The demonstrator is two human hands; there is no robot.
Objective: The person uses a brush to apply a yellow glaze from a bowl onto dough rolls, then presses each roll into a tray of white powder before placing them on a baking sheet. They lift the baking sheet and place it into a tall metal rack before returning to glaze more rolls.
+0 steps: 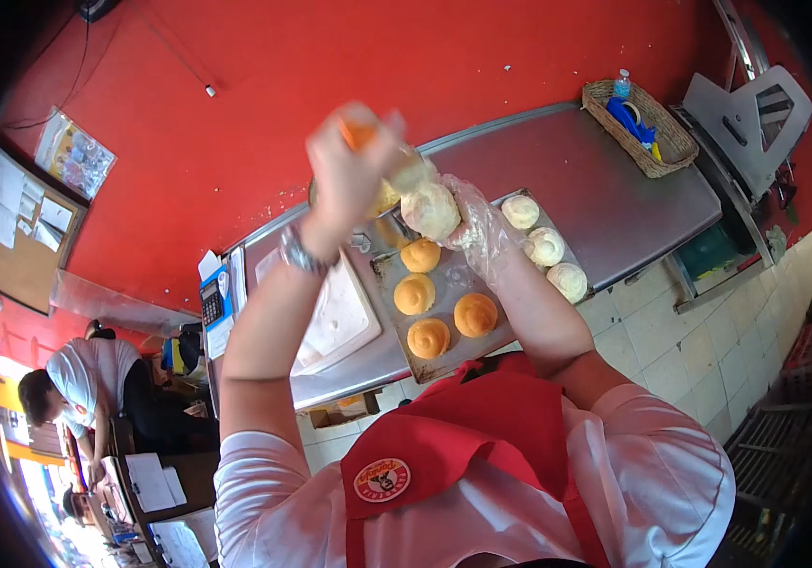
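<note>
My bare left hand (pixel 344 175) is raised, its fingers closed round a blurred orange object (pixel 361 133), perhaps a shaker or container; a pale blur beside it is too smeared to make out. My right hand (pixel 474 229), in a clear plastic glove, holds a cream-coated round bun (pixel 429 210) just below and right of the left hand. Beneath them lies a metal tray (pixel 455 361) with golden spiral buns (pixel 428 338) on its left and pale coated buns (pixel 546 246) along its right. Part of a yellow-filled container (pixel 382 197) shows behind my hands.
The steel table (pixel 628 227) bears a white board (pixel 342 317), calculator (pixel 212 303) and wicker basket (pixel 661 161). A red wall (pixel 188 170) backs it; a metal stand (pixel 747 123) is at right. A co-worker (pixel 84 379) bends over a desk at lower left.
</note>
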